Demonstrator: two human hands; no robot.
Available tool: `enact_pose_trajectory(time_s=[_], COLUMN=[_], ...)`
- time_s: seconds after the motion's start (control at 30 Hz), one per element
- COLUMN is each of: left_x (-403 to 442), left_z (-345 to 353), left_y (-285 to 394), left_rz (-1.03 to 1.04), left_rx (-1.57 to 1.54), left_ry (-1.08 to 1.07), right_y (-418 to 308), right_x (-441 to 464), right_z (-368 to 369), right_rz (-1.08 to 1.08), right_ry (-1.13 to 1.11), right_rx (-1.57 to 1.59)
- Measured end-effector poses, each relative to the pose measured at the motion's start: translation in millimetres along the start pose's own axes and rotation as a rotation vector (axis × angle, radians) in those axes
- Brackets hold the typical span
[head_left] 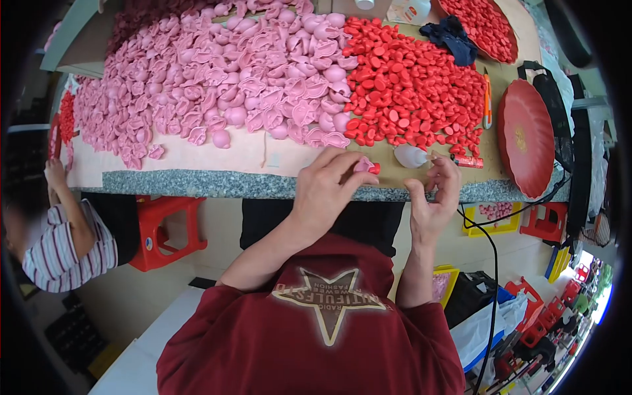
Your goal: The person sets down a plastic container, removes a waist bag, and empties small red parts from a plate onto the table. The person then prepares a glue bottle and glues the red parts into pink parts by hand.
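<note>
My left hand (324, 185) pinches a small pink piece (363, 165) with a red piece (374, 168) against its right side, just above the table's front edge. To the right, my right hand (437, 197) has its thumb apart from its curled fingers, and I see nothing held between them. Close to those fingertips is a small whitish squeeze bottle (411, 156), its narrow tip pointing right. Behind my hands lie a large heap of pink shell-like pieces (263, 72) and a heap of small red pieces (401, 79).
A red fluted tray (526, 141) stands at the right, with an orange cutter (487, 102) and a red tube (469, 161) nearby. A dark cable (495, 263) hangs over the edge. At the far left, a co-worker in a striped shirt (69, 247) reaches toward the table.
</note>
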State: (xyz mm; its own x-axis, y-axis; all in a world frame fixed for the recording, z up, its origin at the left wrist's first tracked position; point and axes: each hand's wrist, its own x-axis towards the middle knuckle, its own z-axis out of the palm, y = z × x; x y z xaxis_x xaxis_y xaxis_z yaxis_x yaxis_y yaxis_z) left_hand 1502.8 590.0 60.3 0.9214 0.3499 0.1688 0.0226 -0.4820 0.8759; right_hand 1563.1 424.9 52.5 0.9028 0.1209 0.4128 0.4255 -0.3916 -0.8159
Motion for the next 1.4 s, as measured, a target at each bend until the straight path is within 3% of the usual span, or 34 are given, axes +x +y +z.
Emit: enact_pose_trajectory(time_s=[0.13, 0.23, 0.33, 0.47, 0.6, 0.67, 0.8, 0.87, 0.9, 1.0, 1.03, 1.13, 1.27, 1.4], left_x=[8.1, 11.7, 11.7, 12.4, -4.8, -9.7, -22.8, -26.4, -27.8, -29.8, -30.3, -34.7, -39.0, -43.2], left_z=[-8.0, -8.5, -11.3, -16.5, -19.2, -24.6, -25.3, -26.0, -26.4, -24.1, -25.1, -25.3, -14.2, -12.3], left_y=[-6.2, -8.9, -3.6, -7.8, -16.7, -8.4, -9.3, -7.7, -6.9, -12.3, -10.8, -6.0, -0.9, 6.5], left_rz=[0.170, 0.228, 0.105, 0.213, -0.168, -0.296, -0.470, -0.474, -0.474, -0.399, -0.430, -0.486, -0.457, -0.411], left_rx=[0.309, 0.519, 0.453, 0.434, -0.278, -0.574, -0.817, -0.893, -0.931, -0.951, -0.950, -0.922, -0.889, -0.902], left_ry=[0.167, 0.147, 0.090, 0.125, 0.038, -0.045, -0.127, -0.150, -0.158, -0.175, -0.175, -0.176, -0.164, -0.145], right_y=[10.3, 14.0, 14.5, 17.6, 20.3, 19.4, 7.8, 9.7, 7.4, 2.7, 8.3, -22.4, -43.6, -48.7], right_x=[16.2, 25.0, 29.2, 30.5, 30.9, 26.1, 27.6, 29.9, 30.1, 28.6, 23.2, -1.2, -33.0, -37.6], right_z=[-11.1, -12.7, -9.4, -4.2, -15.0, -21.6, -23.6, -19.4, -19.2, -24.4, -29.9, -39.6, -13.2, 10.0], right_rz=[-0.057, -0.066, -0.062, -0.063, -0.139, -0.056, -0.008, -0.036, 0.103, 0.080, -0.047, 0.120, -0.048, -0.078], right_ry=[0.046, -0.031, -0.097, -0.064, -0.034, -0.095, -0.131, -0.130, -0.159, -0.134, -0.079, -0.083, -0.239, -0.255], right_rx=[-0.126, -0.215, -0.290, -0.291, -0.325, -0.341, -0.367, -0.381, -0.356, -0.414, -0.446, -0.265, 0.090, 0.055])
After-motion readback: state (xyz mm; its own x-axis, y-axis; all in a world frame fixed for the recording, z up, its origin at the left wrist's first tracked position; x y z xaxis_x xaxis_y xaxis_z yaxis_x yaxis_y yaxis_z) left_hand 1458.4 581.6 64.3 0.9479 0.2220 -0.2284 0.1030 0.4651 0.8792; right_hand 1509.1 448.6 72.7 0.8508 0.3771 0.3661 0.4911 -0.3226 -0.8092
